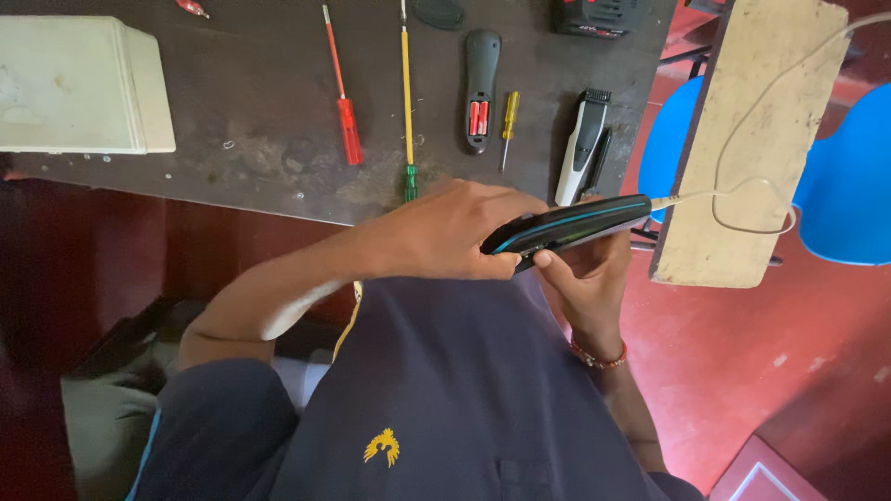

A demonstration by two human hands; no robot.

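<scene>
My left hand (445, 232) and my right hand (587, 278) both grip a black hair trimmer (568, 224) with a blue stripe, held just in front of my chest below the table edge. The left hand covers its near end from above. The right hand, with a red bead bracelet at the wrist, supports it from below. A white cable (742, 186) runs from the trimmer's right end and loops over a wooden board (742, 111).
On the dark table (251, 111) lie a red screwdriver (343, 93), a long yellow-shafted screwdriver with a green handle (406, 111), a black device with red batteries showing (480, 88), a small yellow screwdriver (509, 121), a white-and-grey trimmer (581, 144) and a white box (79, 83). Blue chairs (854, 186) stand at the right.
</scene>
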